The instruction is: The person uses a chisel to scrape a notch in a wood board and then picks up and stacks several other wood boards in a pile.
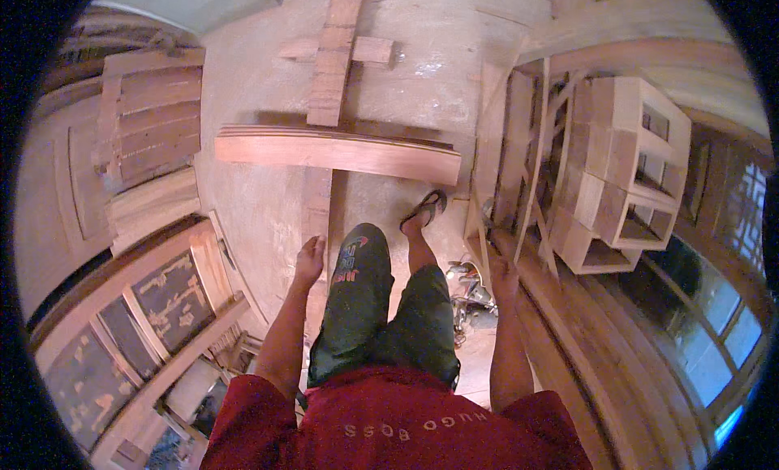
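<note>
My left hand [310, 260] hangs beside my left leg, fingers loosely curled, with nothing visible in it. My right hand [503, 265] is by the timber frames on the right, blurred, so its grip is unclear. A stack of long reddish boards [337, 153] lies crosswise ahead of my feet, over a lengthwise plank [316, 194]. Beyond it another long plank [333, 72] runs away from me, with a short crosspiece [375, 51] under it. My sandalled right foot [418, 218] is forward on the pale floor.
Wooden panels [150, 121] and a framed door [170, 308] line the left side. On the right stand slatted frames [527, 170], stacked box-like wooden units [617, 170], long timbers [568, 348] and a glazed frame [706, 324]. Jumbled metal items [471, 299] lie beside my right leg.
</note>
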A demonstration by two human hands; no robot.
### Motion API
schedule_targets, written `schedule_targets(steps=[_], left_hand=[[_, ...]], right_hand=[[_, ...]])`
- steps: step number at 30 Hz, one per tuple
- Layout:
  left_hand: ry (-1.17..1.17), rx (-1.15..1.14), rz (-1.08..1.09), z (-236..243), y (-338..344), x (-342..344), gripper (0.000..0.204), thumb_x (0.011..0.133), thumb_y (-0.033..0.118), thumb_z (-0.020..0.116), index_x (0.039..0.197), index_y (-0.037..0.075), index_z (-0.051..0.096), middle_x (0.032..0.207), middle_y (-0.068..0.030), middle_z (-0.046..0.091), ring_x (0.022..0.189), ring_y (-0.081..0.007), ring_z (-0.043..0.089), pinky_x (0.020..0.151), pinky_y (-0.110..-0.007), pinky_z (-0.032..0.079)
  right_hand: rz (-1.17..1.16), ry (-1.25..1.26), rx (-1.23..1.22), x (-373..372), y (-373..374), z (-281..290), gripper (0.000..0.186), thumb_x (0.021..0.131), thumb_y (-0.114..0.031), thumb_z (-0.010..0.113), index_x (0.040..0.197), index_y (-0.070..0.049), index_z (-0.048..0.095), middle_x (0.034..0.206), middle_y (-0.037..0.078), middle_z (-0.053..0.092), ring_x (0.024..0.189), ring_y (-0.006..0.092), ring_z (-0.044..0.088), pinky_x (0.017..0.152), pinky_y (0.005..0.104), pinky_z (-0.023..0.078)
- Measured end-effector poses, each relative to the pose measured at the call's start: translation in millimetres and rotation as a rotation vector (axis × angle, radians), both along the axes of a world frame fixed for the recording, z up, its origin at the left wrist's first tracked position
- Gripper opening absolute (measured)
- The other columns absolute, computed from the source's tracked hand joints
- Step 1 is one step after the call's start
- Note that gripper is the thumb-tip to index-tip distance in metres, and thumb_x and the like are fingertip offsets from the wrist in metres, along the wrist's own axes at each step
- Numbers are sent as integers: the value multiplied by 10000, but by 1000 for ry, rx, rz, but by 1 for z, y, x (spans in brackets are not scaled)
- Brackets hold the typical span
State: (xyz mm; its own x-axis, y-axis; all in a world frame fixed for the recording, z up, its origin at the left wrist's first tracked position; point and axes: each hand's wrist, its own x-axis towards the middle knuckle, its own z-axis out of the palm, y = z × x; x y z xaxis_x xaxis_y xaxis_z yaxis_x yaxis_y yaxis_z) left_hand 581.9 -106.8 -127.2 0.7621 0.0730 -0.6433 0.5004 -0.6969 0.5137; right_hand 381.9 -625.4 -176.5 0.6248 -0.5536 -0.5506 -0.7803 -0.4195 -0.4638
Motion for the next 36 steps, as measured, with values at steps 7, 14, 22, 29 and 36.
schedule_targets(steps=[7, 14, 22, 29, 36], left_hand=[[9, -57, 208, -6, -36, -6, 525, 1031, 432, 608, 1265, -36, 658, 1214, -258, 698, 1164, -337, 668, 992, -415, 513], [-31, -85, 510, -129, -9, 41, 659, 946, 444, 719, 1374, -31, 556, 1295, -248, 638, 1139, -320, 652, 985, -402, 513], [100, 135, 1019, -196, 23, 154, 1071, 743, 547, 872, 1519, 35, 340, 1356, -224, 560, 1138, -305, 613, 753, -412, 588], [108, 195, 1297, -251, 17, 252, 1370, 642, 601, 914, 1569, -30, 127, 1483, -320, 397, 1312, -411, 497, 1000, -467, 495], [284, 489, 1083, -266, 15, 267, 1513, 621, 655, 898, 1597, -81, 6, 1549, -393, 318, 1426, -487, 399, 1161, -498, 407]], right_hand=[[340, 117, 219, 62, 38, 7, 457, 951, -308, 664, 1313, -34, 609, 1121, 246, 712, 1051, 387, 697, 916, 471, 548], [250, -173, 153, 130, 21, -90, 405, 951, -260, 685, 1268, -13, 639, 1091, 192, 709, 978, 313, 685, 887, 436, 537], [315, 184, 166, 283, 67, -93, 530, 978, -209, 640, 1427, 40, 505, 1295, 221, 655, 1169, 345, 627, 1005, 423, 512], [242, 408, 28, 289, 47, -205, 638, 962, -417, 639, 1377, 58, 540, 1261, 250, 672, 1154, 384, 659, 973, 474, 512], [-41, 363, 53, 286, 96, -238, 681, 963, -511, 614, 1328, 63, 576, 1265, 246, 669, 1153, 387, 655, 967, 486, 508]])
